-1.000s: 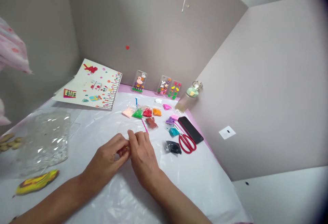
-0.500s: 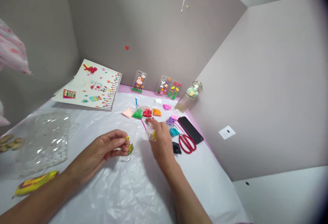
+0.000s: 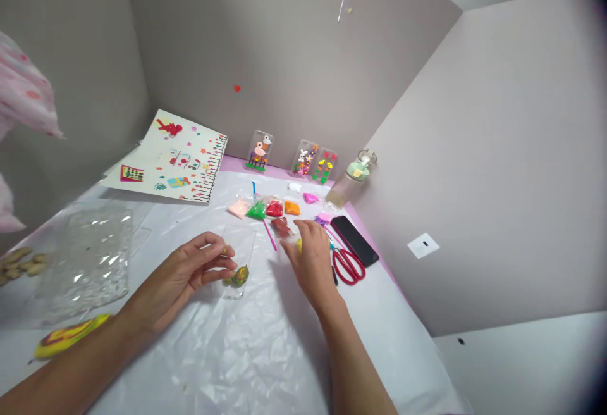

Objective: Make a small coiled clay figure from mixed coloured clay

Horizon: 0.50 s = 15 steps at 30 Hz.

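My left hand is closed in a pinch, with a tiny bit of yellow clay between thumb and forefinger. Beneath its fingertips lies a clear phone case, flat on the table. A rounded green and yellow clay shape sits on the lower part of the case. My right hand curls round a small packet of yellow clay, mostly hidden by the hand. Left of those fingers is a reddish-brown clay packet, and a pink stick tool lies between the hands.
Red-handled scissors and a black phone lie right. Behind are red, green and orange clay packets, a bottle, and decorated cases against the wall. Left are a decorated sheet, clear plastic tray, yellow wrapper and peanuts.
My right hand has moved right with the yellow packet, uncovering the reddish-brown one. My left fingers have drawn slightly left, and more of the green and yellow shape shows.
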Motion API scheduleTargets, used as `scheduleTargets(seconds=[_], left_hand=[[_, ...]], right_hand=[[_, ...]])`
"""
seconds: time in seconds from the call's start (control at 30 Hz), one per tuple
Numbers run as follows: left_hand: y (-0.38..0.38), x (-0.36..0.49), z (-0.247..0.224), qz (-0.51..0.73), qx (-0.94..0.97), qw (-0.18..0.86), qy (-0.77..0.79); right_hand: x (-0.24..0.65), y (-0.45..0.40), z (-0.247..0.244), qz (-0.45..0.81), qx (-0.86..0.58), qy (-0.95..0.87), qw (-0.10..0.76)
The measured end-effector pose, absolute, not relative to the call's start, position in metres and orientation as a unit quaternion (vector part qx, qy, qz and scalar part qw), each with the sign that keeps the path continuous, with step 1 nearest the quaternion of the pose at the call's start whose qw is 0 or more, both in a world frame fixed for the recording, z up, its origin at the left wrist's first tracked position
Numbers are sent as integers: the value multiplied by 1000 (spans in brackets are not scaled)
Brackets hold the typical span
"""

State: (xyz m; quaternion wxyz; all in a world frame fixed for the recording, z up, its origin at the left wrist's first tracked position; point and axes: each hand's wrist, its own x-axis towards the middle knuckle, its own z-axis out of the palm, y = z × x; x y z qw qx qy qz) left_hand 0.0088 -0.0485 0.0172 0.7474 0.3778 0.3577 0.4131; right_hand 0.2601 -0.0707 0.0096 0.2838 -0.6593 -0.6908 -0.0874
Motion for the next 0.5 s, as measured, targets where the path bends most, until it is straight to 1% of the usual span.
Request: scheduleTargets(seconds=[0.07, 0.13, 0.2, 0.27, 0.3, 0.37, 0.5], left_hand=[[-47, 9, 16, 422, 378, 739, 363], [-45, 9, 16, 436, 378, 730, 366], [-44, 8, 17, 449, 377, 722, 368], [-44, 8, 18, 458, 374, 716, 371], [-44, 8, 18, 462, 371, 713, 373], [-44, 7, 18, 470, 366, 710, 375], [-44, 7, 17, 471, 363, 712, 375]], right_hand=[[249, -76, 16, -37, -615, -714, 332], [235, -85, 22, 67, -551, -745, 369], [218, -96, 26, 180, -476, -787, 349], [201, -108, 27, 250, -390, -840, 283], [193, -113, 26, 259, -347, -866, 250], [180, -120, 20, 236, -277, -910, 198], [167, -125, 6, 133, -242, -953, 127]])
